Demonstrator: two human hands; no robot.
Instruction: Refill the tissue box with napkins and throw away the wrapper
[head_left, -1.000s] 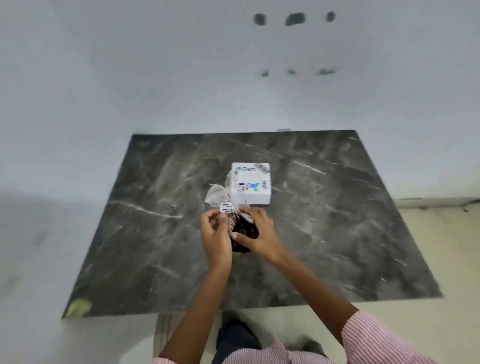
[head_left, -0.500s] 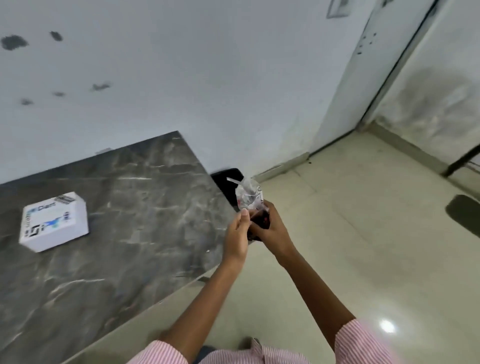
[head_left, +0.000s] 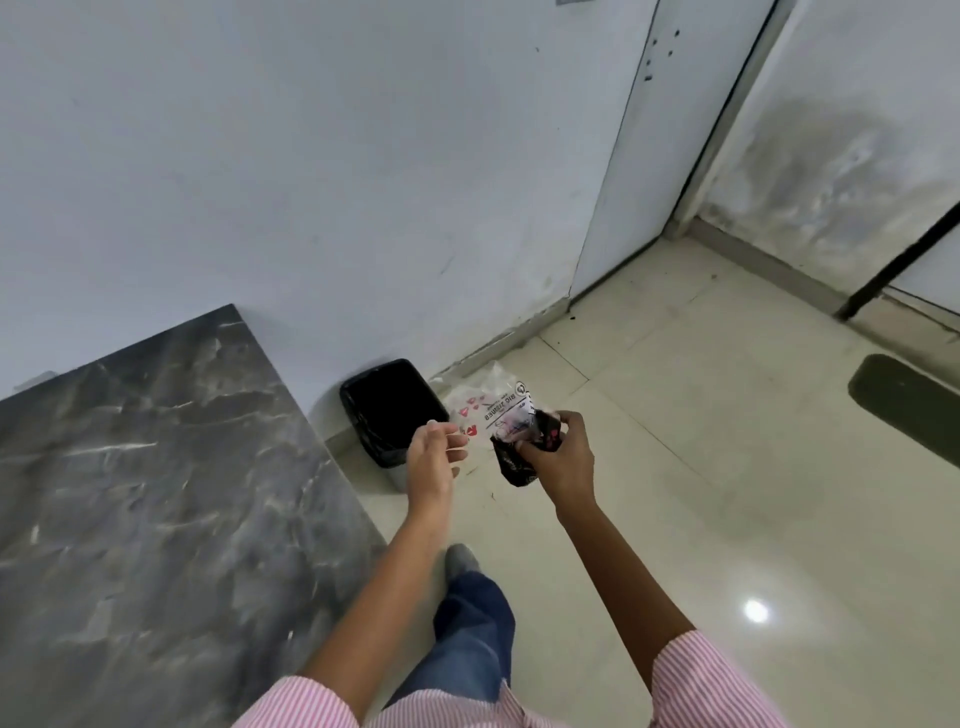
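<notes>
Released by the left hand (head_left: 434, 457), now spread apart, the wrapper (head_left: 501, 415) stays clamped in the right hand (head_left: 558, 454).
Bin (head_left: 392, 408) at ten o'clock: carry wrapper over its mouth before letting go.

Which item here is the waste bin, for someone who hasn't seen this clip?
Find the dark marble table by the white wall. On the floor off its far right corner stands the bin, lined with a black bag. It is the only open container in view.
</notes>
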